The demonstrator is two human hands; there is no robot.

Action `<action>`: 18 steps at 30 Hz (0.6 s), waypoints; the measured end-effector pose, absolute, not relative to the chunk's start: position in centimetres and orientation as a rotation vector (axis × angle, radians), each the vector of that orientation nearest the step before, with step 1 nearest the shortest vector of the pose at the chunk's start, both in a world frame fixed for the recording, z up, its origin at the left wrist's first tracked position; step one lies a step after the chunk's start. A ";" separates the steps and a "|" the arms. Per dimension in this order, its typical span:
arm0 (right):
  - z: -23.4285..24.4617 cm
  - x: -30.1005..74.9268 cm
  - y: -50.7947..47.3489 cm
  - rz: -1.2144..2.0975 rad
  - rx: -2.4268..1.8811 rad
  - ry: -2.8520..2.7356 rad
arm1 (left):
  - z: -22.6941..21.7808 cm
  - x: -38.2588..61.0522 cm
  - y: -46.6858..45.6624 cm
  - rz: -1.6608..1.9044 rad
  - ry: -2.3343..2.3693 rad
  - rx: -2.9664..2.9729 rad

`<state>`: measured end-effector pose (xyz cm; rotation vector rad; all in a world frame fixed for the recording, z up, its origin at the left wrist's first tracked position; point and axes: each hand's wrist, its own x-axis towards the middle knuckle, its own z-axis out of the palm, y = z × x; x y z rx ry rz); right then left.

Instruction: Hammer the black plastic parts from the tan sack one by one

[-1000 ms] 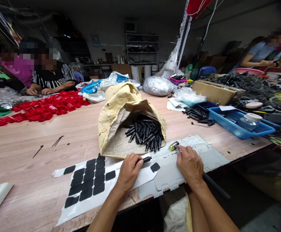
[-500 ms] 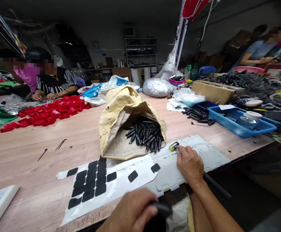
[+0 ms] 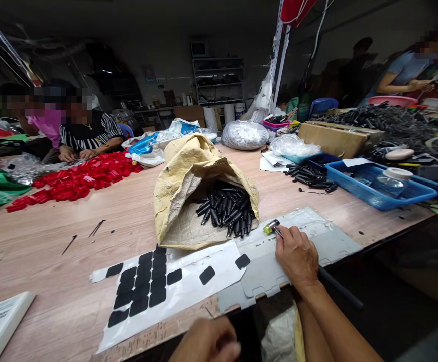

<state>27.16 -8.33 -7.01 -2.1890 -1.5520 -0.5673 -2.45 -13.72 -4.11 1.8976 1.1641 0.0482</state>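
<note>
My right hand point(image 3: 297, 254) is closed around a small hammer point(image 3: 270, 227) with a silver and yellow-green head and a black handle reaching back past the wrist. The head rests over the grey sheet point(image 3: 330, 244) at the table edge. Low in the view, my left hand point(image 3: 207, 342) is blurred, its fingers bent and thumb apart, with nothing visible between them. Beside it, below the table edge, a pale sack point(image 3: 281, 337) shows. In front, a yellow woven sack point(image 3: 174, 201) lies with its mouth facing me, full of black pen-shaped parts point(image 3: 228, 208).
A white sheet with black square stickers point(image 3: 139, 286) lies front left. Red pieces point(image 3: 91, 176) are heaped near a person in striped clothing point(image 3: 91, 133). On the right stand a blue tray point(image 3: 385, 201) and a cardboard box point(image 3: 332, 138). Another person point(image 3: 403, 75) is at the back right.
The black part that was in my left hand is no longer visible, and that hand has moved down. My right hand stays in place with the hammer.
</note>
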 end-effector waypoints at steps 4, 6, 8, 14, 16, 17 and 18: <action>-6.9 27.1 -8.3 -0.560 -2.190 -1.544 | 0.0 0.7 -5.8 0.622 1.381 1.903; -6.8 27.1 -8.3 -0.557 -2.194 -1.540 | 0.2 2.1 -1.1 0.753 1.619 1.889; -6.8 27.1 -8.3 -0.554 -2.198 -1.538 | -0.4 3.2 2.6 0.760 1.791 1.872; -6.7 27.1 -8.4 -0.557 -2.189 -1.529 | -1.9 4.1 6.1 0.709 1.913 1.828; -6.8 27.1 -8.4 -0.556 -2.185 -1.526 | -1.9 3.7 5.5 0.714 1.914 1.825; -6.8 27.1 -8.4 -0.556 -2.185 -1.524 | -1.9 3.3 5.1 0.716 1.912 1.826; -6.8 27.1 -8.4 -0.556 -2.187 -1.522 | -1.8 2.9 4.5 0.728 1.899 1.832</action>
